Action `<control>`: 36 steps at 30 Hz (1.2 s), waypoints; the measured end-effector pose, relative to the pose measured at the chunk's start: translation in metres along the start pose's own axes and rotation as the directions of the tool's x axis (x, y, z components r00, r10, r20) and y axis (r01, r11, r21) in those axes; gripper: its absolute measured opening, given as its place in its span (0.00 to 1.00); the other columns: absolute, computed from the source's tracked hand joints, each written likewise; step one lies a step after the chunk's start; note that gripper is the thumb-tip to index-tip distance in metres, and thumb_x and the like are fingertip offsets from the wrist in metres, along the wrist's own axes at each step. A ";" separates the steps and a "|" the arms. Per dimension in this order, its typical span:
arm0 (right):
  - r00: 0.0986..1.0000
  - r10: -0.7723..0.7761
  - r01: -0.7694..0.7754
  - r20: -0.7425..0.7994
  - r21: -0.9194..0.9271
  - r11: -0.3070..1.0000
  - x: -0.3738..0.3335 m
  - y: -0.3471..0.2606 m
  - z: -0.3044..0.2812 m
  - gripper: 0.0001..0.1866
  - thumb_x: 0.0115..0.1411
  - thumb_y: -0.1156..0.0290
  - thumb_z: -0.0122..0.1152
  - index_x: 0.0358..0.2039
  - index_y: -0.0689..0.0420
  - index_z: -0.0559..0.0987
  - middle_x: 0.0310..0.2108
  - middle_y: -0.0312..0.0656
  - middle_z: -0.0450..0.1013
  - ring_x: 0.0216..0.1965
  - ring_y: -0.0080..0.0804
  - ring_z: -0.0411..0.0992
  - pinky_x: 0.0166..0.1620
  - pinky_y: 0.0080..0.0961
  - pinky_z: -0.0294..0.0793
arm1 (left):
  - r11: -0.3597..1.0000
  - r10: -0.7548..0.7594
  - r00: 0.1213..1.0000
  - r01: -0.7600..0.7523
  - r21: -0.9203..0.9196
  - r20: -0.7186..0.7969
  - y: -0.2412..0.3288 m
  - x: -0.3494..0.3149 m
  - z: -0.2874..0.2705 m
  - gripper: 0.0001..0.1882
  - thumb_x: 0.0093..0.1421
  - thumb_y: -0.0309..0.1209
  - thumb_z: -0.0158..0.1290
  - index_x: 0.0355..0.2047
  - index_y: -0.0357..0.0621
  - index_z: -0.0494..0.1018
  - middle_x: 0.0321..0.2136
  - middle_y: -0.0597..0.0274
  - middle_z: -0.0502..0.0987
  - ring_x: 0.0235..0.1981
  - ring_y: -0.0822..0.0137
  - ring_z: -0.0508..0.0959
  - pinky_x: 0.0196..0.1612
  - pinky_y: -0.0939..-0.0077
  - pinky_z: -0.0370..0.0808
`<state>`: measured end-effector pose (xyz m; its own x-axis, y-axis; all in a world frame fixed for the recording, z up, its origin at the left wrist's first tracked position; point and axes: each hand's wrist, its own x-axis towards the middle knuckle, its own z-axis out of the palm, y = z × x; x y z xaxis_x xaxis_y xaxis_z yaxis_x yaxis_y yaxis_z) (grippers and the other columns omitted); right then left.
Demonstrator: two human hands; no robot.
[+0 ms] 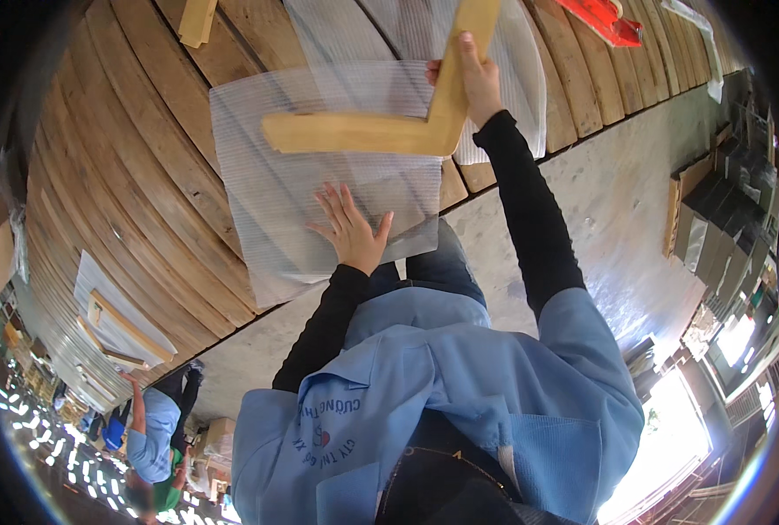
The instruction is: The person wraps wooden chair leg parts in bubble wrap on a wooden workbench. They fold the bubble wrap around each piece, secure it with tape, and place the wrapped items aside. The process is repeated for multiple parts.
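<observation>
An L-shaped piece of pale wood (pixel 363 133) lies partly over a translucent ribbed foam sheet (pixel 258 192). My right hand (pixel 479 86) grips its upright arm, with the thumb along the top face and fingertips showing at the far side. Spread flat, my left hand (pixel 352 229) rests on the near part of the sheet, fingers apart and nothing in them. The sheet hangs a little over the table's near edge. Beneath and beside it, another translucent sheet (pixel 520 79) reaches toward the far side.
The slatted wooden table (pixel 127 175) curves across the view. A wood strip (pixel 197 22) lies at the far left and a red object (pixel 608 22) at the far right. Leftward, a co-worker (pixel 157 429) stands by a wooden frame piece (pixel 127 324) on a white sheet. Stacked dark boards (pixel 722 227) stand rightward.
</observation>
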<state>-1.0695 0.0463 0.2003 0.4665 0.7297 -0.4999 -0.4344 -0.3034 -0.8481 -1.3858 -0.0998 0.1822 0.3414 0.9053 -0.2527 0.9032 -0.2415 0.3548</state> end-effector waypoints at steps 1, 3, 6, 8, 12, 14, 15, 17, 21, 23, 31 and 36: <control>0.999 0.037 -0.037 0.013 -0.013 0.999 0.004 0.007 0.006 0.37 0.67 0.40 0.58 0.45 0.70 0.73 0.33 0.58 0.80 0.31 0.43 0.83 0.35 0.38 0.86 | 0.999 0.013 0.999 -0.014 0.034 0.033 -0.011 -0.003 0.011 0.58 0.60 0.64 0.55 0.75 0.38 0.43 0.76 0.39 0.36 0.76 0.37 0.35 0.62 0.11 0.32; 0.993 0.114 -0.113 0.030 -0.042 0.993 0.007 0.022 0.012 0.38 0.66 0.38 0.59 0.46 0.70 0.73 0.33 0.58 0.80 0.32 0.43 0.83 0.35 0.37 0.86 | 0.994 0.040 0.993 -0.050 0.096 0.107 -0.024 -0.006 0.026 0.61 0.59 0.69 0.51 0.76 0.38 0.40 0.77 0.43 0.31 0.77 0.40 0.31 0.60 0.07 0.30; 0.993 0.115 -0.110 0.031 -0.130 0.985 0.010 0.037 0.011 0.42 0.64 0.35 0.59 0.47 0.71 0.73 0.33 0.57 0.80 0.33 0.42 0.83 0.35 0.38 0.85 | 0.991 0.055 0.996 -0.064 0.119 0.076 -0.030 -0.008 0.034 0.63 0.58 0.72 0.50 0.76 0.38 0.39 0.77 0.43 0.32 0.77 0.40 0.33 0.60 0.07 0.31; 0.997 0.021 -0.046 -0.078 -0.329 0.943 0.008 0.040 0.014 0.42 0.63 0.35 0.60 0.47 0.71 0.74 0.33 0.58 0.80 0.33 0.42 0.83 0.35 0.40 0.84 | 0.989 0.052 0.996 -0.062 0.133 0.077 -0.028 -0.010 0.037 0.63 0.58 0.72 0.49 0.76 0.37 0.39 0.76 0.41 0.32 0.77 0.39 0.32 0.60 0.07 0.32; 0.935 -0.343 0.062 -0.086 -0.916 0.397 -0.006 0.033 0.025 0.41 0.58 0.36 0.66 0.44 0.69 0.76 0.38 0.58 0.79 0.34 0.47 0.82 0.37 0.43 0.83 | 0.997 -0.079 0.995 0.077 0.023 0.065 -0.009 -0.014 0.021 0.54 0.63 0.63 0.50 0.75 0.37 0.46 0.75 0.36 0.38 0.76 0.33 0.37 0.63 0.11 0.37; 0.930 -0.369 0.050 0.002 -0.991 0.122 -0.008 0.014 0.031 0.41 0.55 0.36 0.68 0.44 0.69 0.76 0.43 0.57 0.77 0.37 0.49 0.81 0.38 0.45 0.82 | 0.973 0.109 0.966 -0.151 -0.173 -0.233 -0.004 0.007 0.003 0.44 0.65 0.54 0.53 0.71 0.37 0.54 0.73 0.35 0.46 0.74 0.31 0.44 0.66 0.20 0.44; 0.941 -0.339 0.022 -0.004 -0.997 0.072 -0.008 0.005 0.030 0.41 0.54 0.37 0.70 0.44 0.68 0.77 0.45 0.56 0.75 0.39 0.50 0.80 0.39 0.45 0.82 | 0.928 0.180 0.908 -0.284 -0.241 -0.378 0.000 0.020 -0.010 0.40 0.65 0.49 0.54 0.69 0.37 0.58 0.72 0.34 0.50 0.73 0.30 0.47 0.67 0.24 0.48; 0.926 -0.376 0.052 0.041 -0.999 0.017 -0.008 -0.005 0.029 0.38 0.55 0.38 0.69 0.44 0.65 0.77 0.50 0.54 0.74 0.42 0.51 0.80 0.42 0.46 0.82 | 0.885 0.213 0.850 -0.377 -0.273 -0.482 0.013 0.074 -0.038 0.27 0.65 0.35 0.55 0.62 0.39 0.66 0.65 0.40 0.62 0.68 0.37 0.58 0.67 0.36 0.57; 0.802 -0.415 0.429 0.431 -0.897 -0.103 0.004 0.007 0.030 0.27 0.59 0.52 0.65 0.56 0.51 0.77 0.55 0.51 0.71 0.55 0.49 0.70 0.55 0.52 0.73 | 0.915 0.356 0.864 -0.399 -0.052 -0.356 0.002 0.204 -0.059 0.22 0.65 0.33 0.57 0.59 0.56 0.71 0.57 0.63 0.73 0.59 0.55 0.71 0.58 0.47 0.65; 0.628 -0.432 0.599 0.648 -0.756 -0.263 0.010 0.023 0.033 0.24 0.61 0.55 0.65 0.55 0.49 0.77 0.53 0.48 0.71 0.56 0.47 0.70 0.56 0.50 0.73 | 0.898 0.432 0.882 -0.399 0.186 -0.190 -0.017 0.245 -0.055 0.20 0.61 0.38 0.63 0.54 0.61 0.75 0.52 0.70 0.75 0.54 0.61 0.73 0.54 0.53 0.67; 0.571 -0.302 0.782 0.763 -0.618 -0.083 -0.002 0.022 0.004 0.09 0.63 0.66 0.63 0.43 0.49 0.75 0.37 0.40 0.76 0.41 0.44 0.77 0.47 0.40 0.78 | 0.599 0.801 0.593 -0.794 0.101 -0.086 -0.026 0.262 -0.110 0.13 0.54 0.34 0.66 0.39 0.55 0.76 0.34 0.69 0.75 0.38 0.61 0.77 0.46 0.58 0.71; 0.480 -0.341 0.854 0.808 -0.519 -0.027 -0.062 0.007 -0.010 0.16 0.64 0.72 0.63 0.52 0.48 0.73 0.41 0.39 0.78 0.49 0.41 0.76 0.51 0.37 0.80 | 0.548 0.834 0.551 -0.825 -0.141 0.021 -0.036 0.184 -0.117 0.12 0.54 0.24 0.63 0.38 0.50 0.75 0.30 0.65 0.73 0.32 0.60 0.77 0.36 0.67 0.76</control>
<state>-1.0942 -0.0074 0.2237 -0.2504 0.9491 0.1912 0.8102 0.3135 -0.4953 -1.3855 0.1158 0.2280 0.9472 0.2896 0.1378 0.1767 -0.8298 0.5293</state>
